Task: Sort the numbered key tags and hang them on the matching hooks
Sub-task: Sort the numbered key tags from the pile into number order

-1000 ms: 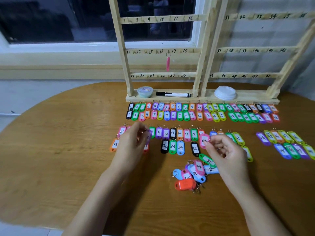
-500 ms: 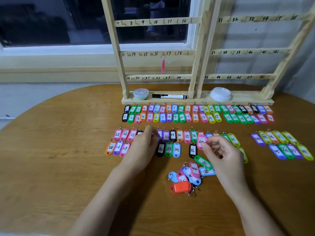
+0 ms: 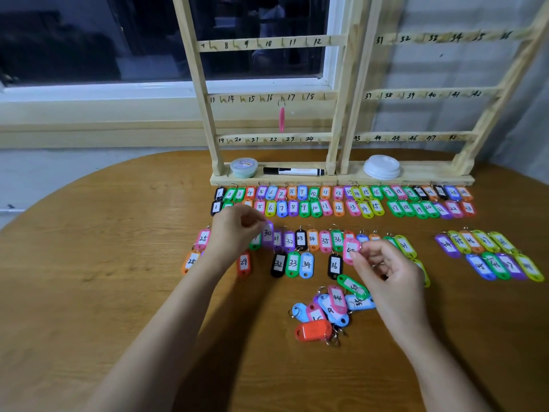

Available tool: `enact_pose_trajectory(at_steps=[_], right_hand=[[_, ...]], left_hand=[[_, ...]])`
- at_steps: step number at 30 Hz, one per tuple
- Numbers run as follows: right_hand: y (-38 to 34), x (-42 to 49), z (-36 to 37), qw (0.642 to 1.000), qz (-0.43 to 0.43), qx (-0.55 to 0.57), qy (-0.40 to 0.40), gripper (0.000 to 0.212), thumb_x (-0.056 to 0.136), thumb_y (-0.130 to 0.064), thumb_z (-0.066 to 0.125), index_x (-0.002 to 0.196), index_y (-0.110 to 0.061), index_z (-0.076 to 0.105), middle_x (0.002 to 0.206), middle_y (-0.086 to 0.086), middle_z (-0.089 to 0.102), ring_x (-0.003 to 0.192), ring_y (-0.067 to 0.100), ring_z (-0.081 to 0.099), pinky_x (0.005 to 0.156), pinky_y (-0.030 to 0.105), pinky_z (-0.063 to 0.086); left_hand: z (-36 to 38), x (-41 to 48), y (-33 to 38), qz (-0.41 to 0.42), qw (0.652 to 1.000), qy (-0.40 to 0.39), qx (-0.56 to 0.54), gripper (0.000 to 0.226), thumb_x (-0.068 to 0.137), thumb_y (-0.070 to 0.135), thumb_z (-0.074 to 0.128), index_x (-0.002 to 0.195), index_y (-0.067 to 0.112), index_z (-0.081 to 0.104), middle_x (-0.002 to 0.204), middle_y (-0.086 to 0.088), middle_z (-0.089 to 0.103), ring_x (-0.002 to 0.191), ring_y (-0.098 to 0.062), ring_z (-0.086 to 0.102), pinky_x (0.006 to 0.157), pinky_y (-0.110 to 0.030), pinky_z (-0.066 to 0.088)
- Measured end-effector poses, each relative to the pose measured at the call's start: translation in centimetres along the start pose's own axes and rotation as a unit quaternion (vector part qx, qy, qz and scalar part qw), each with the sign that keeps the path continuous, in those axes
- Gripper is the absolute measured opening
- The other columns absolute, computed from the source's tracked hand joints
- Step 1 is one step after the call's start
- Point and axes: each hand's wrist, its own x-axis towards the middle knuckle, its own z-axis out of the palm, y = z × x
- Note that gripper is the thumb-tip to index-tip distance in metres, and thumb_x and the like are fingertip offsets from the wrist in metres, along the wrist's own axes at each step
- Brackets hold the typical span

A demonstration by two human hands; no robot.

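1. On the bench (image 3: 89,263), mid-row, the left hand (image 3: 234,233) pinches the purple 30 tag (image 3: 268,233); the right hand (image 3: 383,272) pinches a pink tag (image 3: 350,250).
2. Sorting is probably still underway.
3. Next: slot each tag into number order.

wooden table (image 3: 89,278) carries rowed key tags (image 3: 297,208), hook rack (image 3: 341,178).

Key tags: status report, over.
Left hand pinches purple tag 30. Right hand pinches pink tag. Loose pile unsorted; nothing blocking.
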Motion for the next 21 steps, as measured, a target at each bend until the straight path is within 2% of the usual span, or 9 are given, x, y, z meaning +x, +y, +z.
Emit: enact_pose_trajectory(at_steps=[4, 6, 9, 12, 15, 21], right_hand=[[0.1, 0.0, 0.0, 1.0, 0.0, 0.001, 0.001, 0.013, 0.083, -0.007, 0.071, 0.081, -0.017, 0.063, 0.074, -0.011, 0.065, 0.076, 0.005, 0.062, 0.06, 0.012, 0.047], [0.2, 0.1, 0.0, 1.0, -0.004, -0.001, 0.004, 0.012, 0.082, -0.007, 0.071, 0.081, -0.016, 0.064, 0.074, -0.01, 0.065, 0.075, 0.006, 0.062, 0.06, 0.015, 0.048], [0.3, 0.1, 0.0, 1.0, -0.007, 0.0, 0.002, 0.01, 0.082, -0.008, 0.072, 0.081, -0.015, 0.065, 0.073, -0.01, 0.066, 0.075, 0.008, 0.063, 0.06, 0.019, 0.049], [0.2, 0.1, 0.2, 1.0, -0.008, 0.001, -0.008, 0.011, 0.082, -0.006, 0.071, 0.082, -0.015, 0.065, 0.073, -0.01, 0.065, 0.074, 0.007, 0.062, 0.06, 0.018, 0.048], [0.2, 0.0, 0.1, 1.0, -0.006, -0.002, -0.01, 0.012, 0.081, -0.006, 0.072, 0.082, -0.016, 0.064, 0.073, -0.011, 0.065, 0.074, 0.006, 0.062, 0.06, 0.015, 0.048], [0.2, -0.1, 0.0, 1.0, 0.0, -0.005, -0.006, 0.013, 0.082, -0.006, 0.072, 0.081, -0.017, 0.064, 0.073, -0.01, 0.065, 0.074, 0.007, 0.062, 0.06, 0.015, 0.048]], left_hand=[[0.5, 0.2, -0.3, 0.019, 0.998, 0.007, 0.063, 0.014, 0.087, 0.016, 0.069, 0.1, 0.011, 0.071, 0.094, -0.003, 0.071, 0.077, -0.007, 0.059, 0.056, -0.006, 0.039], [0.1, -0.3, -0.8, 0.037, 0.994, 0.03, 0.101, 0.017, 0.088, 0.018, 0.068, 0.104, 0.012, 0.07, 0.1, -0.001, 0.068, 0.08, -0.009, 0.057, 0.058, -0.008, 0.036], [-0.3, -2.0, -1.3, 0.125, 0.981, 0.039, 0.14, 0.016, 0.087, 0.007, 0.065, 0.101, 0.012, 0.071, 0.103, -0.003, 0.067, 0.094, -0.022, 0.057, 0.072, -0.026, 0.042], [0.5, -3.5, -2.1, 0.21, 0.959, 0.008, 0.19, 0.019, 0.087, 0.005, 0.063, 0.102, 0.012, 0.072, 0.105, -0.002, 0.069, 0.095, -0.028, 0.054, 0.077, -0.043, 0.049], [1.0, -4.0, -2.7, 0.207, 0.951, -0.021, 0.229, 0.028, 0.092, 0.01, 0.054, 0.115, 0.018, 0.069, 0.113, 0.003, 0.067, 0.101, -0.026, 0.052, 0.083, -0.045, 0.048], [0.1, -4.1, -2.7, 0.191, 0.959, -0.034, 0.207, 0.031, 0.09, 0.002, 0.054, 0.115, 0.014, 0.068, 0.116, -0.002, 0.065, 0.108, -0.025, 0.053, 0.088, -0.044, 0.048]])
